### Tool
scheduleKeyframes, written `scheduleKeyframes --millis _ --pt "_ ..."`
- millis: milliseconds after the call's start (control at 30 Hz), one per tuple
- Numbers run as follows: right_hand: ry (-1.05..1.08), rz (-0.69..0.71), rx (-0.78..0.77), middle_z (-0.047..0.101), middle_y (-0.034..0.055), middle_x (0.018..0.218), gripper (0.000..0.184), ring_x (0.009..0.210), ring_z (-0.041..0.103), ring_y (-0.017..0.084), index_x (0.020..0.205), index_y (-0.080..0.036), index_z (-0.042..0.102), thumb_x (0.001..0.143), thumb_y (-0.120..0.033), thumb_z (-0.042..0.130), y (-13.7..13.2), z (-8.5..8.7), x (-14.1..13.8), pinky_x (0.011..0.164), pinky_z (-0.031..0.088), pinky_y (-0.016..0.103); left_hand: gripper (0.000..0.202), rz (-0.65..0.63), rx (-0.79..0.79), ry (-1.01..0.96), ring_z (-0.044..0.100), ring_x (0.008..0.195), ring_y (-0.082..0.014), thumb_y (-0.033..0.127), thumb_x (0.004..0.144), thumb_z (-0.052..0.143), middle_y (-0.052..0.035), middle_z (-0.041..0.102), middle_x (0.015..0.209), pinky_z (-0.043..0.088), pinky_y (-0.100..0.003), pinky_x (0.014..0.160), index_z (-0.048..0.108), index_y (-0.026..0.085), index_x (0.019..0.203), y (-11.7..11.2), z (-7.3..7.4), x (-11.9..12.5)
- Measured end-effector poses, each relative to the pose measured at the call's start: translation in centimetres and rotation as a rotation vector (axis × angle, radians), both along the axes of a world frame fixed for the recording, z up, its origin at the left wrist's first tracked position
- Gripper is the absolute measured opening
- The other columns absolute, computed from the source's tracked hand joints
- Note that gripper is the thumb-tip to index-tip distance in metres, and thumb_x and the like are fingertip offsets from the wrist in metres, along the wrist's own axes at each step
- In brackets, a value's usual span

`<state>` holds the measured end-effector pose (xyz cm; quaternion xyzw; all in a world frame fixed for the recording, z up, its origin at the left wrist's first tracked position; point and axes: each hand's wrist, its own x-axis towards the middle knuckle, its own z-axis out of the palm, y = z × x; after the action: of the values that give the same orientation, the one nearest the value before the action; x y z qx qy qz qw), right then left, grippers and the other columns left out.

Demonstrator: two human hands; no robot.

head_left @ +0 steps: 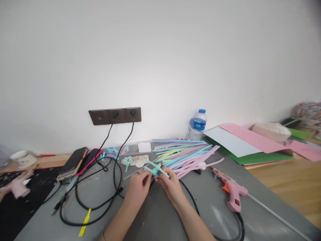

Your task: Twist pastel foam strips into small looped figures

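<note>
Between my two hands is a mint-green pipe cleaner shape (156,169) with several short arms sticking out. My left hand (139,184) pinches its left side, and my right hand (169,182) pinches its right side, both just above the grey table (152,217). Just beyond my left hand lies a similar bent mint pipe cleaner piece (127,162), beside a small printed packet (140,158). A spread of pastel pipe cleaners (185,154) lies beyond my right hand. The undersides of my fingers are partly hidden.
A pink glue gun (232,190) with a glue stick lies at right. Black cables (114,180) loop across the left, near two phones (72,162). A water bottle (198,124) stands by the wall; coloured paper sheets (245,140) lie beside it. Another person's hand is at far left.
</note>
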<state>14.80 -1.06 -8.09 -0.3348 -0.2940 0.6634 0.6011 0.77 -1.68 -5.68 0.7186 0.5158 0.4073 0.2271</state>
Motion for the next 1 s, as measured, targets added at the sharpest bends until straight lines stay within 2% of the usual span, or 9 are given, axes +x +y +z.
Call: scheduleKeyframes --millis 167,367,500,567,733,867,1000 --pt "0.096 0.06 -0.008 0.067 0.0005 0.069 0.03 0.066 0.066 0.013 0.063 -0.018 0.057 0.059 -0.03 0.085 -0.1 0.2 0.3 0.063 0.052 0.022 0.02 -0.006 0.02 -0.013 0.055 0.061 -0.0177 0.014 0.081 0.05 -0.0043 0.063 0.068 0.034 -0.023 0.057 0.068 0.021 0.074 -0.3 0.5 -0.1" --pt "0.187 0.123 -0.072 0.065 -0.0017 0.067 0.026 0.067 0.066 0.013 0.062 -0.019 0.058 0.061 -0.025 0.083 0.1 -0.3 0.7 0.061 0.052 0.02 0.02 -0.014 0.028 -0.029 0.053 0.059 -0.0166 0.015 0.081 0.05 -0.0028 0.061 0.066 0.032 -0.023 0.056 0.067 0.022 0.073 -0.5 1.0 0.0" --pt "0.202 0.149 -0.124 0.067 -0.0013 0.073 0.027 0.068 0.065 0.011 0.066 -0.019 0.06 0.058 -0.024 0.085 0.2 -0.6 0.7 0.058 0.05 0.017 0.021 -0.055 -0.029 -0.012 0.054 0.06 -0.0163 0.016 0.083 0.047 -0.0025 0.061 0.066 0.033 -0.023 0.055 0.065 0.02 0.073 -0.3 0.8 -0.1" --pt "0.195 0.158 -0.133 0.065 -0.003 0.07 0.027 0.062 0.062 0.009 0.067 -0.019 0.06 0.058 -0.024 0.085 0.1 -0.6 0.7 0.055 0.048 0.016 0.022 -0.087 -0.062 -0.019 0.054 0.059 -0.0161 0.017 0.084 0.045 -0.0022 0.061 0.066 0.033 -0.023 0.055 0.063 0.019 0.073 -0.3 0.7 -0.1" --pt "0.157 0.229 -0.122 0.059 -0.0044 0.064 0.021 0.051 0.049 0.008 0.074 -0.022 0.061 0.065 -0.029 0.079 -0.3 0.0 0.8 0.048 0.039 0.018 0.021 -0.14 -0.088 -0.117 0.051 0.06 -0.0159 0.021 0.086 0.045 -0.0009 0.057 0.064 0.034 -0.022 0.057 0.062 0.019 0.074 -0.4 0.5 0.1" --pt "0.159 0.36 -0.147 0.062 -0.0017 0.07 0.023 0.052 0.047 0.009 0.08 -0.022 0.064 0.065 -0.032 0.078 -0.6 0.4 1.0 0.048 0.036 0.019 0.025 -0.181 -0.17 -0.238 0.049 0.058 -0.0149 0.031 0.089 0.045 0.0001 0.053 0.062 0.035 -0.022 0.055 0.06 0.017 0.075 -0.6 0.5 0.3" --pt "0.191 0.365 -0.164 0.062 -0.0022 0.068 0.021 0.054 0.049 0.009 0.075 -0.021 0.064 0.065 -0.032 0.08 -0.8 0.2 1.0 0.05 0.036 0.02 0.029 -0.22 -0.23 -0.328 0.046 0.057 -0.0137 0.037 0.088 0.046 0.0009 0.05 0.061 0.035 -0.021 0.055 0.06 0.017 0.073 -0.7 0.7 0.4"
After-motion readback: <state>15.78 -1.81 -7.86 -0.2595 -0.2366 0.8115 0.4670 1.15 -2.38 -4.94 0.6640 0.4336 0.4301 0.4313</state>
